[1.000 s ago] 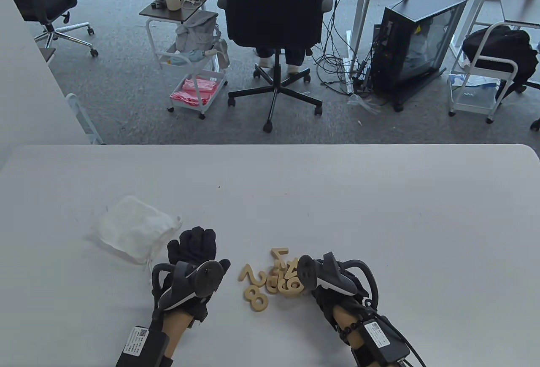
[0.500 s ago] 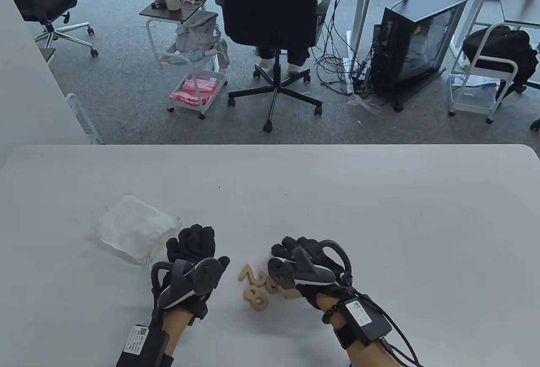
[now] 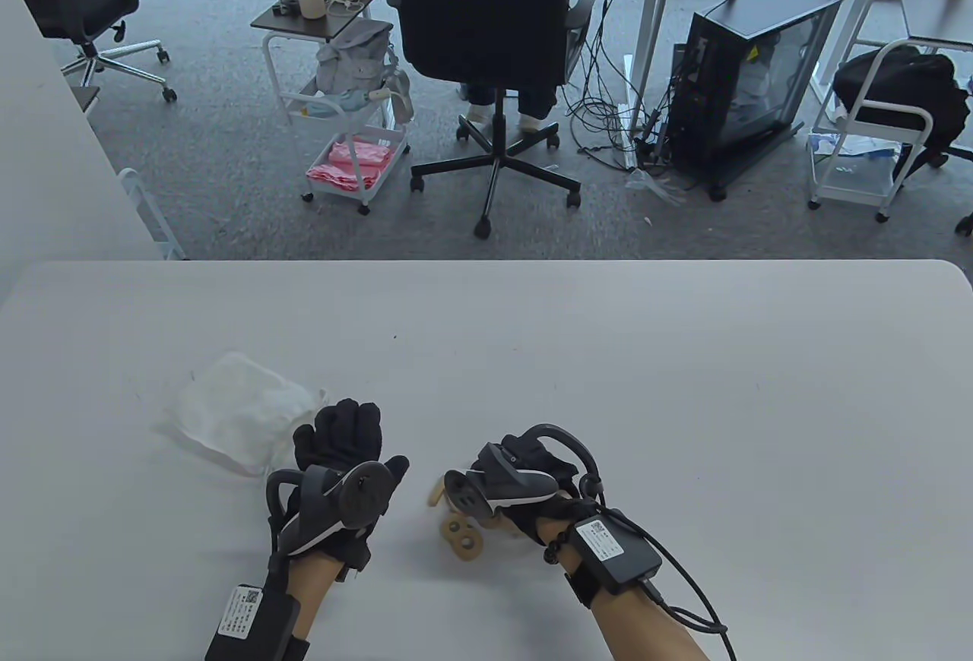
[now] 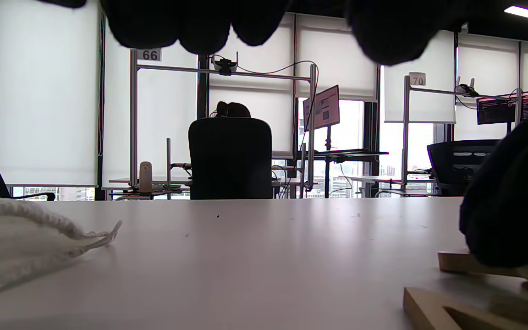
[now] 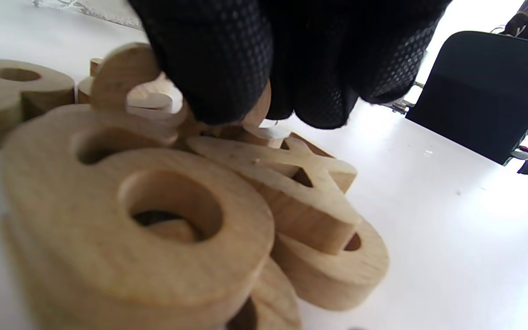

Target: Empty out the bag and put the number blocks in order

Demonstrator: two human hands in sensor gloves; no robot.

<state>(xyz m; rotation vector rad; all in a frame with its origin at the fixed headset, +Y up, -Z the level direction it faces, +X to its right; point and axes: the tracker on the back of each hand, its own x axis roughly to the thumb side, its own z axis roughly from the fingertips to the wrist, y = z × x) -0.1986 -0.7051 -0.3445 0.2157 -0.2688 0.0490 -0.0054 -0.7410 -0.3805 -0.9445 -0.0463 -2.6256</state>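
Office floor with wheeled chairs and a computer tower lies beyond a long white table point(image 3: 684, 357), which carries all task items near its front edge.

Pale wooden number blocks point(image 5: 163, 220) sit in one overlapping heap on the table, front and slightly left of centre. Several lie stacked or leaning on one another; a block with two round holes, apparently an eight point(image 3: 461, 532), lies flat at the heap's near-left edge. No ordered row exists yet.

Right hand point(image 3: 524, 475), in a black sensor glove, is over the heap with fingertips point(image 5: 227, 73) curled down onto a block near the top. Contact is evident; whether the block is actually pinched or only touched cannot be told.

Left hand point(image 3: 346, 437) rests flat on the table with fingers extended, holding nothing, between the heap and the white drawstring cloth bag point(image 3: 239, 410). The bag lies slumped, touching or just beside the left hand's fingers, and appears emptied.

Assessment: sorting is at its start. Recommend lifting the top block straight up rather than dragging, since leaning pieces beneath would shift. Spreading the heap flat first would expose each digit.

Open table extends well to the right and towards the far edge, giving ample room for a row. The front edge is near; blocks should be laid away from it.
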